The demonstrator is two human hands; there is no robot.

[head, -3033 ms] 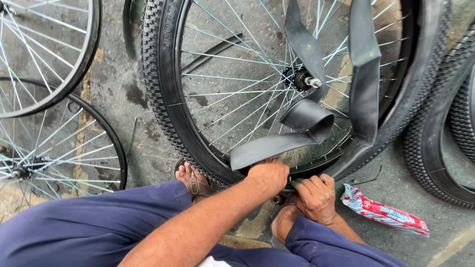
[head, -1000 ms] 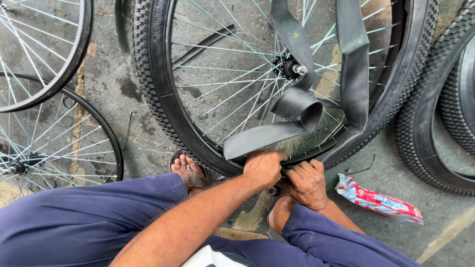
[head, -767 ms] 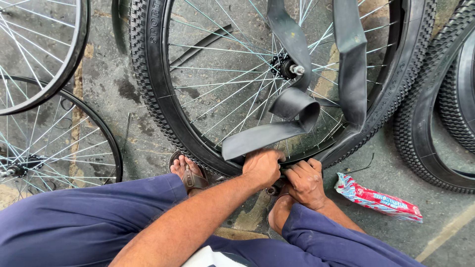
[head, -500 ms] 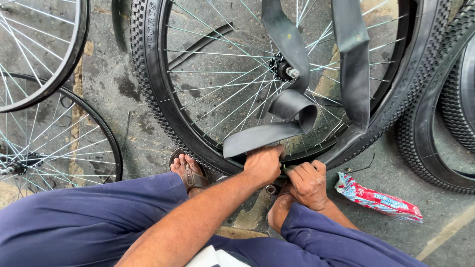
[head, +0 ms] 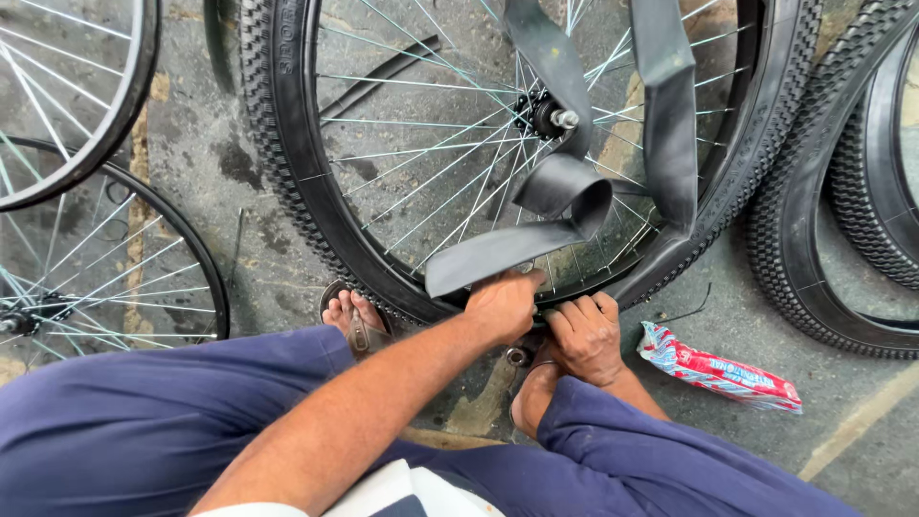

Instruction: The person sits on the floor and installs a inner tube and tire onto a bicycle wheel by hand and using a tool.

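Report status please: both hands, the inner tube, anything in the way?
Left hand grips inner tube at tyre. Right hand presses on tyre edge. Red wrapper lies apart, nothing blocking.

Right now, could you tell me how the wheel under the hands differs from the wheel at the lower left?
The near wheel wears a thick knobby tyre; the left wheel shows only a thin smooth edge. A slack inner tube hangs across the near wheel, and none hangs on the left wheel. Both hands, left and right, press the near wheel's rim; the left wheel lies untouched. Both have thin metal spokes.
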